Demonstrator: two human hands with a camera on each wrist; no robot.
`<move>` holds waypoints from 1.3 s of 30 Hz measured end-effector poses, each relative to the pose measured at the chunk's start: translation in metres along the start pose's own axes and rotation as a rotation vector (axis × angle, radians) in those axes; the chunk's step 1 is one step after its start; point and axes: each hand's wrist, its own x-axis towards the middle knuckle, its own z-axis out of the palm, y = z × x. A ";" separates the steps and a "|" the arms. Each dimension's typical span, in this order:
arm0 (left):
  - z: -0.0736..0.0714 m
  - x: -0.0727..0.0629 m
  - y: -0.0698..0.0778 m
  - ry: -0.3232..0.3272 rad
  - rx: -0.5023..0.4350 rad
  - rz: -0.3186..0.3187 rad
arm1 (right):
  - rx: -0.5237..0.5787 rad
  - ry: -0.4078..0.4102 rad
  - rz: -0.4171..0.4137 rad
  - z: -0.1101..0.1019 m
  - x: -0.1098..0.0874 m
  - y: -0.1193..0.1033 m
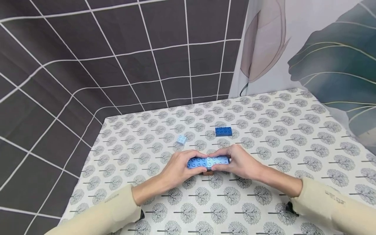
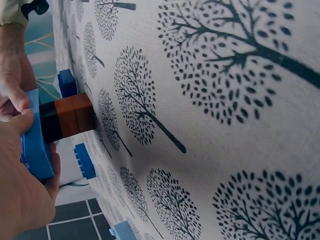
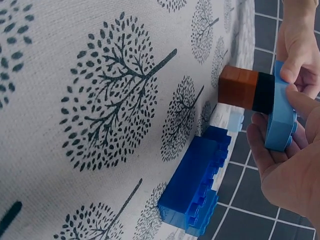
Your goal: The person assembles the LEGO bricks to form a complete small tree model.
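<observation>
My left hand (image 1: 176, 164) grips a medium-blue toy brick (image 1: 196, 162), thumb on the near side and fingers on the far side. Likewise, my right hand (image 1: 245, 163) holds a light-blue brick (image 1: 218, 160) that meets the other end to end. Both bricks have studs on top and outer ends that slope underneath, as the wrist views show. Under their meeting point stands a short upright column: a black brick (image 3: 263, 92) over brown bricks (image 3: 239, 87) on the tablecloth. The hands cover the bricks' outer ends in the head view.
Farther back on the tree-patterned cloth (image 1: 147, 195) lie a dark-blue brick (image 1: 224, 131) and a small pale-blue brick (image 1: 181, 139). Another dark-blue brick (image 3: 190, 175) sits near the right hand. A dark gridded curtain (image 1: 164, 58) hangs behind the table.
</observation>
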 end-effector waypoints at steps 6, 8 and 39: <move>0.001 0.000 -0.001 0.006 -0.015 0.011 | 0.008 -0.010 0.008 0.000 -0.001 0.000; 0.001 -0.001 -0.003 0.006 -0.015 0.010 | 0.013 -0.011 0.007 0.001 -0.002 0.000; -0.008 0.038 -0.026 0.045 -0.024 -0.053 | -0.082 0.016 -0.037 -0.023 0.035 0.017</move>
